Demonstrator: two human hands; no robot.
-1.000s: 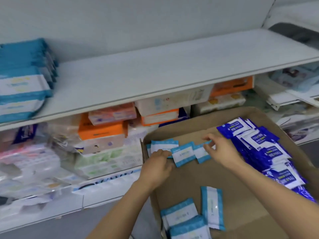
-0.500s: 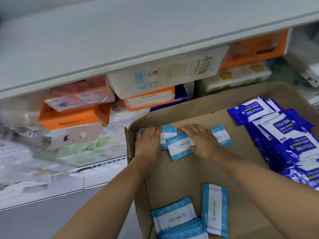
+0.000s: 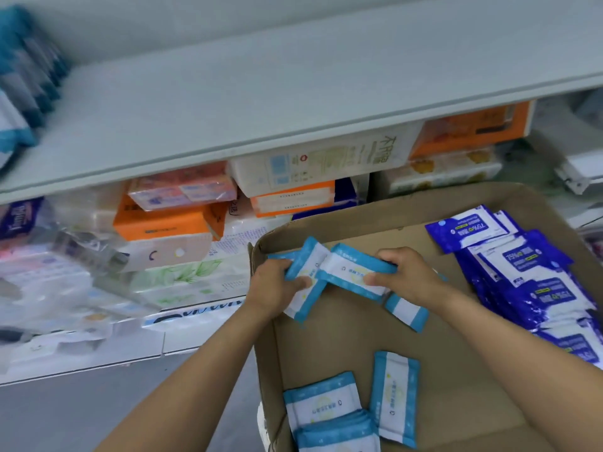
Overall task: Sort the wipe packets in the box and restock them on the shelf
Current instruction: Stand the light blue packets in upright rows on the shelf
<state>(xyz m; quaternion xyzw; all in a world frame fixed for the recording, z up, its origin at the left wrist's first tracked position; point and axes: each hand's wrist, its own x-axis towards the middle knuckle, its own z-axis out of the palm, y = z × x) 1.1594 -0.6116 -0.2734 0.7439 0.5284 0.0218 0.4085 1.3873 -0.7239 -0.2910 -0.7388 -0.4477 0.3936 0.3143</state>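
A brown cardboard box (image 3: 456,380) fills the lower right. At its far left corner my left hand (image 3: 274,287) grips a light-blue-and-white wipe packet (image 3: 308,265). Beside it my right hand (image 3: 408,277) grips another light-blue packet (image 3: 350,272), lifted off the box floor. One more light-blue packet (image 3: 406,311) lies just under my right hand. Three light-blue packets (image 3: 394,393) lie at the near left of the box. A pile of dark-blue packets (image 3: 525,275) lines the box's right side.
A wide pale shelf board (image 3: 261,96) runs above the box, with a stack of light-blue wipe packs (image 3: 19,93) at its left end. The shelf below holds orange and white tissue packs (image 3: 166,220) and soft plastic bags (image 3: 65,272).
Both hands were pressing the light-blue packets flat in the box corner; now each hand has closed on a packet and raised it. The view has tilted up a little.
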